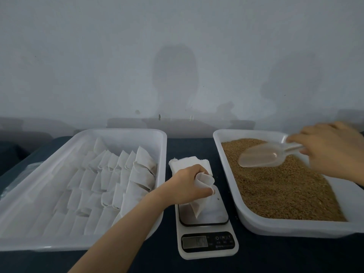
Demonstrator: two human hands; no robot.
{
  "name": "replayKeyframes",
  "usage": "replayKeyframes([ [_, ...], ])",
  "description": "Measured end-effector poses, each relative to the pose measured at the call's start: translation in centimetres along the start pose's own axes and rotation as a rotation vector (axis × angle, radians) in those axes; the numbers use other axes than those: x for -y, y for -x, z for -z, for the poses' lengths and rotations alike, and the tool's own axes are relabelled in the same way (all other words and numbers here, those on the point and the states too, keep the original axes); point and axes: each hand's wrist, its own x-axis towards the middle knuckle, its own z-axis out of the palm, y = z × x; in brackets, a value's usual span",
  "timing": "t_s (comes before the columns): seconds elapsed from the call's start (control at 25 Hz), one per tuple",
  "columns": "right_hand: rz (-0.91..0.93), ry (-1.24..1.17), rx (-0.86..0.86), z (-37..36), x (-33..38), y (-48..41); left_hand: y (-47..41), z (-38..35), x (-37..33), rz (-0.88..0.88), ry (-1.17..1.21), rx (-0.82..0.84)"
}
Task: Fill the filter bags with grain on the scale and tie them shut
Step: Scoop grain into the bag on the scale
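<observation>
Over the scale (pixel 207 253), one filter bag (pixel 203 181)

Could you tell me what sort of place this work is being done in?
Likely a small hand-packing bench, not a factory line: a tray of grain with a plastic scoop, a kitchen-type digital scale, and a second tray of white filter bags, on a dark table against a bare wall.

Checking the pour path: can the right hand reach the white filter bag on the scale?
Probably yes: only the grain tray's low white rim lies between the right hand, gripping a clear plastic scoop, and the white filter bag the left hand holds open.
</observation>
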Motion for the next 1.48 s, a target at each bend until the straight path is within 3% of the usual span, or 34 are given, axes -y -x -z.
replayKeyframes([
  [0.16, -0.057, -0.029, 0.116, -5.0, 1.3, 0.6, 0.0, 0.0, 0.1, 0.000, -0.020, 0.013],
  [0.44, -0.140, -0.117, 0.115, -9.6, 4.8, 0.6, 0.0, -0.1, -0.1, 0.016, -0.013, 0.025],
  [0.8, -0.326, -0.832, 0.280, -12.3, 1.7, 2.9, -0.2, 0.0, -0.1, 0.006, -0.034, 0.029],
  [1.16, -0.371, -0.881, 0.253, -12.0, 0.4, 3.8, -0.2, 0.0, 0.0, 0.014, -0.043, 0.030],
  [1.28, -0.329, -0.911, 0.218, -10.9, -0.1, 3.7, -0.2, 0.0, 0.1, 0.014, -0.048, 0.032],
  [1.48, -0.082, -0.914, 0.103, -5.5, 0.4, 3.2, -0.3, -0.1, 0.2, 0.009, -0.038, 0.045],
])
